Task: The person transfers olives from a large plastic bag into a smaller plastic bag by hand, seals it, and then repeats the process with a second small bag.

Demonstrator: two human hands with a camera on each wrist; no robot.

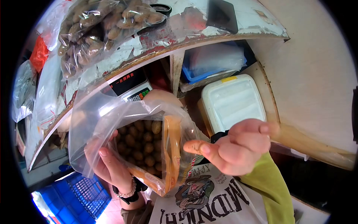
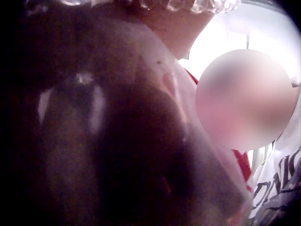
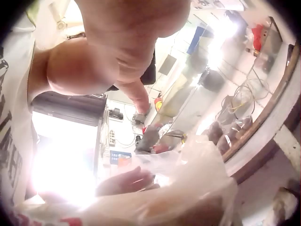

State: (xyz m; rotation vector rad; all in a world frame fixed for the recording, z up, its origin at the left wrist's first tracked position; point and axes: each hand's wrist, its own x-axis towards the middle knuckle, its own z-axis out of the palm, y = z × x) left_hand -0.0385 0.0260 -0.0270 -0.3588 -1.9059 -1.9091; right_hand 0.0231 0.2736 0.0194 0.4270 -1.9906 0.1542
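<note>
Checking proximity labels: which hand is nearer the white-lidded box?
Right. The right hand overlaps the box at its lower edge in the head view; the left hand is farther off, left on the bag.

Nuts [image 1: 143, 143] are lying inside an open bag [image 1: 173, 149], which is sitting between the left hand [image 1: 112, 164] and the right hand [image 1: 236, 149]. Beyond it, filled bags [image 1: 89, 41] are resting on the desk [image 1: 250, 26], left of a flat device [image 1: 222, 15]. Beneath the desktop, a scale [image 1: 140, 91] is standing left of a divider [image 1: 177, 69]; a tray [image 1: 192, 76], seemingly holding plastic bags [image 1: 218, 58], is sitting right of it, behind a lidded box [image 1: 233, 102]. A crate [image 1: 84, 194] is standing at lower left.
</note>
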